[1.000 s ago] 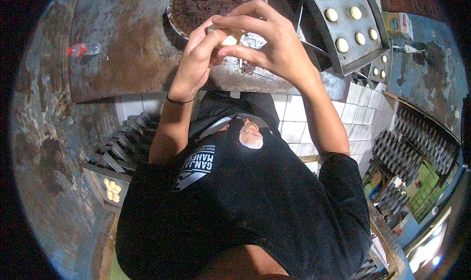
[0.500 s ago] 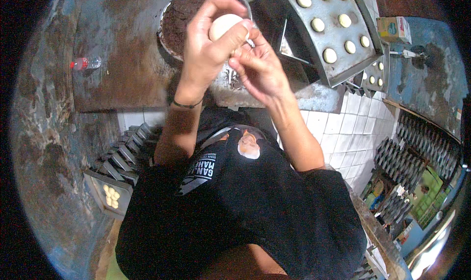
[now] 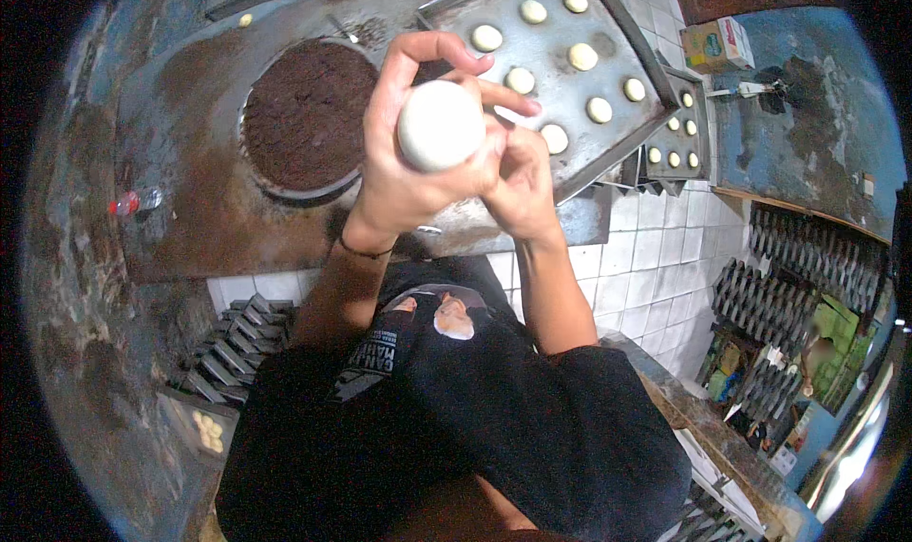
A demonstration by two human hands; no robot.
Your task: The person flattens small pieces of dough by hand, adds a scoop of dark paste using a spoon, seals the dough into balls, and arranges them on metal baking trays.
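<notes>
A smooth white ball of dough [image 3: 441, 126] rests in my left hand [image 3: 404, 167], whose fingers and thumb curl round it. Its rounded side faces up toward me. Against the left hand's thumb side presses my right hand [image 3: 524, 183], its fingers bent in and partly hidden. A small white piece [image 3: 516, 116] shows between the two hands; its kind I cannot make out. Behind the left wrist stands a wide round pan [image 3: 290, 197] of dark brown crumbly filling [image 3: 309, 114]. Beyond my right fingers lies a metal tray [image 3: 627, 53] with several pale dough rounds [image 3: 582, 57].
A clear bottle with a red cap [image 3: 136, 201] lies on the worn table [image 3: 180, 143] at the left. Another tray of dough rounds [image 3: 674, 157] sits lower right of the first. A carton [image 3: 717, 45] stands at the far right. Stacked metal trays [image 3: 233, 347] are below left.
The view has shifted, showing more of the pan and tray. My left hand has turned, bringing the dough ball's rounded side up. My right hand stays pressed close against the left.
</notes>
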